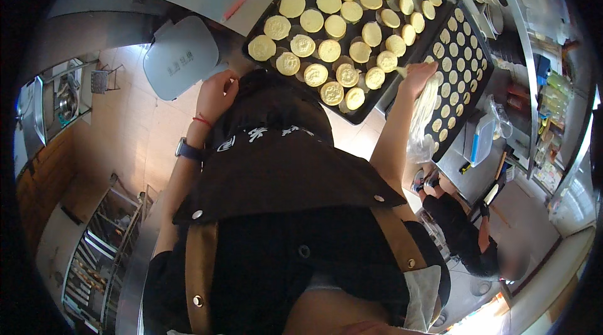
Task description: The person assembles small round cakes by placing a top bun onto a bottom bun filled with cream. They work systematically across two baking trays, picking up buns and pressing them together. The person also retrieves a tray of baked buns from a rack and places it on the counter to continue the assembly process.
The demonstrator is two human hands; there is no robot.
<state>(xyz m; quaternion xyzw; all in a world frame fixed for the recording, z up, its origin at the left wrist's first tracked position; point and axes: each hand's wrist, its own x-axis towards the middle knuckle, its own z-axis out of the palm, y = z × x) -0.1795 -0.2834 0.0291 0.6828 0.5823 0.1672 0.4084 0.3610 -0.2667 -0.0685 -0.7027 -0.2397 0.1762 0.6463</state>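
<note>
My right hand grips a clear plastic piping bag of pale yellow filling; its tip points left at the round cakes on a black baking tray. Several cakes near the tray's lower corner bear swirls of filling, such as this cake; those farther up look plain. My left hand is beside my dark apron, near the tray's left corner, its fingers curled. A grey-blue plastic lid or board with writing lies just beyond it; whether the hand touches it I cannot tell.
A second black tray of small rounds lies at the right. Near it are a blue-clipped plastic container and a metal worktop. A person in dark clothes stands at the lower right. A rack stands lower left.
</note>
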